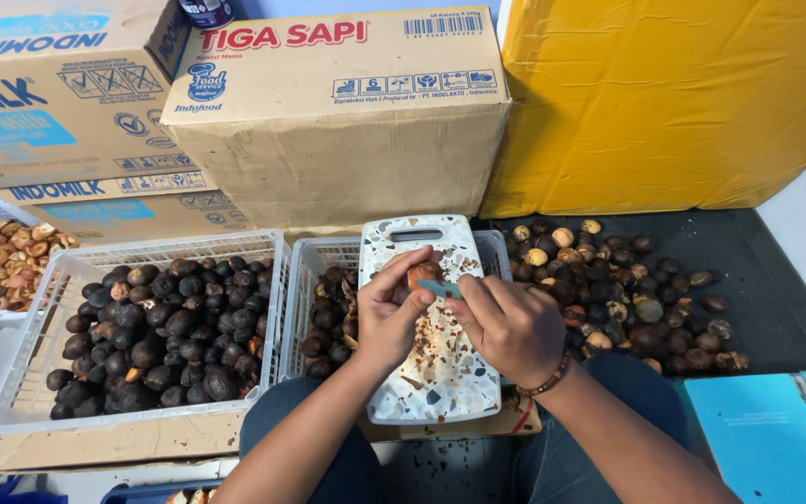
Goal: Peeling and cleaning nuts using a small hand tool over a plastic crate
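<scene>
Under my fingers the speckled plastic cutting board (436, 373) looks smooth and matt. Left of my fingers, white plastic crates (58, 280) hold dull, rough, dark nuts (160, 336); beyond my fingers, matt cardboard boxes (328, 140).

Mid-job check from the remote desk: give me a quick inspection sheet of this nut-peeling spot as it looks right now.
Surface: speckled cutting board laid across the person's lap and the rim of a white crate, strewn with brown shell scraps.
Job's things: one brown nut above the board; a small teal blade against it.
Clutter: large white crate of dark nuts; loose pile of dark and pale nuts on a black mat; tray of peeled pale pieces far left.
Grippers: left hand holds the nut; right hand holds the blade.
Cables: nothing seen.
Surroundings: stacked cardboard boxes, yellow sack, blue books.
</scene>
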